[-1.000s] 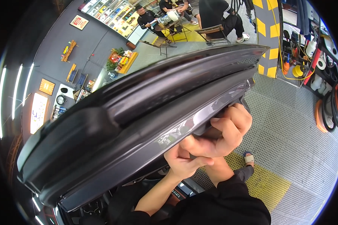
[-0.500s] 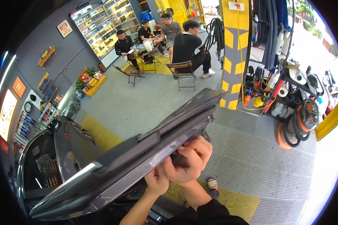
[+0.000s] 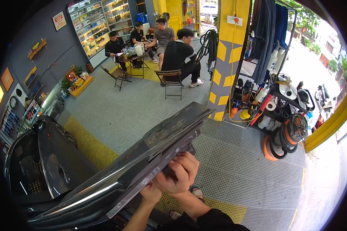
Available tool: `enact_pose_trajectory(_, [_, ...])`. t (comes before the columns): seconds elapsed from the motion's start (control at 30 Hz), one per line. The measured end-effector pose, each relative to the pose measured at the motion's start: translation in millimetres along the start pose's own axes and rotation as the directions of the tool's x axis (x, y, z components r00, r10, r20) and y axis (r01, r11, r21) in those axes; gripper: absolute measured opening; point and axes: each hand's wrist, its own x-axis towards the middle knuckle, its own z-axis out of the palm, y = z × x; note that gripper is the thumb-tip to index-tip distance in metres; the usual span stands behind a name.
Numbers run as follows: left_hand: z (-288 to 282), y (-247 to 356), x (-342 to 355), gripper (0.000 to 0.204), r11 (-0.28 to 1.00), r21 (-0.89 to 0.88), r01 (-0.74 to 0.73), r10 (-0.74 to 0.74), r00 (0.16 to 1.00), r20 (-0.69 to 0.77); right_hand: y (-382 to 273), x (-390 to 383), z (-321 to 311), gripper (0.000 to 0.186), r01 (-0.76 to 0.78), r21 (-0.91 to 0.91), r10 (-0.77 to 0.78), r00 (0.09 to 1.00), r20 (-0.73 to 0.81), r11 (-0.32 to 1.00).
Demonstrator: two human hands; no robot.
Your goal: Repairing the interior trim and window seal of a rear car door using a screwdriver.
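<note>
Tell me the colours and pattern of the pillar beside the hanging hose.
The pillar is yellow above, with slanted yellow and grey stripes below; best seen in the head view.

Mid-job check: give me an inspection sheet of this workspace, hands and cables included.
Surface: grey perforated floor with yellow sections.
Job's things: dark car door, angled across the lower view.
Clutter: orange-and-black machine on the floor at right; white bottles nearby.
Hands: right hand curls at the door's edge; left hand is close beside it; grip partly hidden.
Cables: yellow cord runs down the striped pillar; black coil hangs beside it.
Surroundings: dark car at left; four people near a display cabinet.
</note>
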Motion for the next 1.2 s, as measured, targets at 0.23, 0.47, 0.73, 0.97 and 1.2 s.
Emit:
enact_pose_trajectory(0.23, [8.1,-3.0,1.7,0.029,0.997,0.015,-0.079,0.080,0.996,-0.047,-0.5,20.1,-3.6,0.039,0.076,-0.029,-0.074,0.995,0.060,0.997])
enact_pose_trajectory(0.47, [17.7,1.4,3.5,0.043,0.975,-0.202,-0.094,0.090,0.996,-0.030,3.2,26.7,-16.6,0.039,0.066,0.033,-0.070,0.983,0.168,0.997])
enact_pose_trajectory(0.73, [24.7,22.2,12.0,0.043,0.976,-0.188,-0.107,0.101,0.994,-0.043,9.9,27.5,-18.4,0.037,0.079,0.004,-0.078,0.982,0.169,0.997])
enact_pose_trajectory(0.97, [18.0,36.7,13.9,0.052,0.981,-0.074,-0.178,0.179,0.984,0.002,6.7,30.0,-14.3,0.072,0.046,0.017,-0.048,0.993,0.103,0.999])
enact_pose_trajectory(1.2, [16.1,41.7,9.0,0.054,0.987,0.041,-0.156,0.154,0.987,0.040,-14.9,55.8,-21.5,0.087,0.176,-0.305,-0.073,0.944,0.321,0.936])
